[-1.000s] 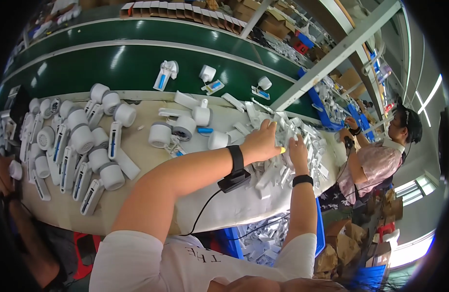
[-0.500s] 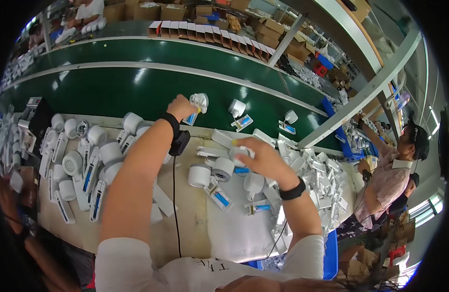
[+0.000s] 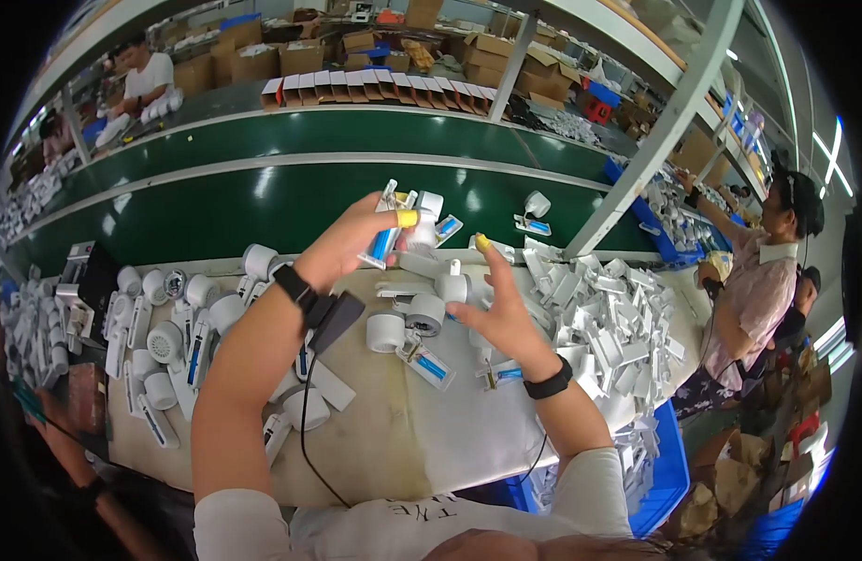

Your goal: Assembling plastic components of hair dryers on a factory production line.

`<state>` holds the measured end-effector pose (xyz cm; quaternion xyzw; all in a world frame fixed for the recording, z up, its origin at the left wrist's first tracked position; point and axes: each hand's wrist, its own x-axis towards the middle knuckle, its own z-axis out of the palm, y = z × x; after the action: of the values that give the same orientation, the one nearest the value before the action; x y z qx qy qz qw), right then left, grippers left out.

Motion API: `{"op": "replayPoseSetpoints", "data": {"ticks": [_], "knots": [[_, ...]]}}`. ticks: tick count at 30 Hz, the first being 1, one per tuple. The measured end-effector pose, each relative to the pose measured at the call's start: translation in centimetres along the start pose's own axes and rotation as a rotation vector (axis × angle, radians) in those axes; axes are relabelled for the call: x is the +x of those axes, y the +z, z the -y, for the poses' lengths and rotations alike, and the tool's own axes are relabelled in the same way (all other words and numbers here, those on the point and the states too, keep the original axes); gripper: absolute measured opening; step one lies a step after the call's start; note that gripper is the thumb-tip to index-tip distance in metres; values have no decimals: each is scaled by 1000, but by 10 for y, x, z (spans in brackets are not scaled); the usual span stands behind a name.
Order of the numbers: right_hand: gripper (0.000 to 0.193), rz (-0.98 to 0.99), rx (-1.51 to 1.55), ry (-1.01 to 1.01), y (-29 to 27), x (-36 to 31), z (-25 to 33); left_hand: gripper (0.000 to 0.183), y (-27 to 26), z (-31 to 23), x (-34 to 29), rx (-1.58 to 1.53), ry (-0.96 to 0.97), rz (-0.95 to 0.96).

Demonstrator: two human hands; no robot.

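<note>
My left hand point(image 3: 351, 234), with a yellow cover on its thumb, grips a white round-headed unit point(image 3: 382, 241) whose open handle shows a blue battery. Its round head is partly hidden by the thumb and by another white unit point(image 3: 431, 205) behind it at the belt's near edge. My right hand point(image 3: 506, 318) is open, its fingers spread and a yellow cover on the index fingertip. Beside its thumb stands a white cylindrical part point(image 3: 453, 286). Left of that hand lie a white round head point(image 3: 386, 331) and an opened handle with a blue battery point(image 3: 426, 365).
A green conveyor belt point(image 3: 291, 206) runs across, carrying another unit point(image 3: 536, 206). Heaped white casings point(image 3: 609, 327) cover the bench's right side; several white units point(image 3: 165, 342) crowd its left. A slanted metal post point(image 3: 646, 140) rises at right. A co-worker point(image 3: 754, 290) stands beyond it.
My left hand has drawn back toward me from over the belt, with a unit in it. My right hand's fingers have spread and point more upward. The view has shifted.
</note>
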<state>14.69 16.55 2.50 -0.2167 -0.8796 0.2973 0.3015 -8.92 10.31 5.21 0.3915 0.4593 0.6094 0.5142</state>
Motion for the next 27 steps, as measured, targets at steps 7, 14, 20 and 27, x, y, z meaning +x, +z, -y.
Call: {"op": "replayPoseSetpoints", "data": {"ticks": [7, 14, 20, 27], "knots": [[93, 114, 905, 169, 24, -59, 27, 41, 74, 8, -103, -343, -33, 243], [72, 53, 982, 128, 18, -98, 22, 33, 67, 55, -145, -421, -51, 168], [74, 80, 907, 191, 17, -106, 28, 31, 61, 62, -157, -338, -95, 218], [70, 53, 1054, 229, 9, -96, 20, 35, 62, 66, -165, -70, 97, 233]]}}
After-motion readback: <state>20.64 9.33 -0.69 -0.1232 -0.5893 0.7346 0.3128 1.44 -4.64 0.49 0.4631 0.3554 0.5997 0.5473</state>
